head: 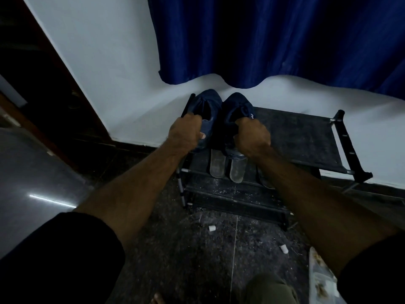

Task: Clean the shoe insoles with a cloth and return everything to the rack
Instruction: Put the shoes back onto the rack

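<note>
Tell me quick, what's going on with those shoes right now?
Left hand grips left blue shoe, right hand grips right blue shoe. Both on rack top shelf. Two pale insoles on shelf below. Nothing blocking.

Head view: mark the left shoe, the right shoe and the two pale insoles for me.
left shoe (209,106): head view, on its dark blue upper.
right shoe (237,104): head view, on its toe.
pale insoles (217,166): head view, on the left insole, lying on a lower rack shelf.
</note>
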